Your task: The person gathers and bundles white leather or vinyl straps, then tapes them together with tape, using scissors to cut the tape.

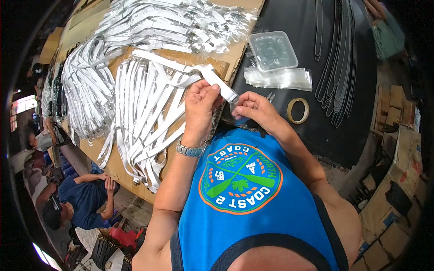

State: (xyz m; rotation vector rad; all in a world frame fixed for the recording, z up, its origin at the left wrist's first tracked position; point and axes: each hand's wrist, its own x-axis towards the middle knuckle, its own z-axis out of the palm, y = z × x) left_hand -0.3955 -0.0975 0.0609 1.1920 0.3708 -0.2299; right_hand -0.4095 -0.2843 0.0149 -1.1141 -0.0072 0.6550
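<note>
1. The flat white strap [221, 84] slanted down from the left hand [201, 103] toward the right hand [256, 109], its end section straight.
2. A clear plastic sleeve [233, 105], at the right fingertips, met the strap's lower end.

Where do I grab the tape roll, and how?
Probably pinch the tape roll by its rim from above, one finger in the hole, thumb outside. It's a ring with an open middle, seemingly lying flat on the black table.

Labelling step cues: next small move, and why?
Probably ease the clear plastic over the white strap: the left hand pinches the strap, while the right hand holds the plastic at the strap's end.
</note>
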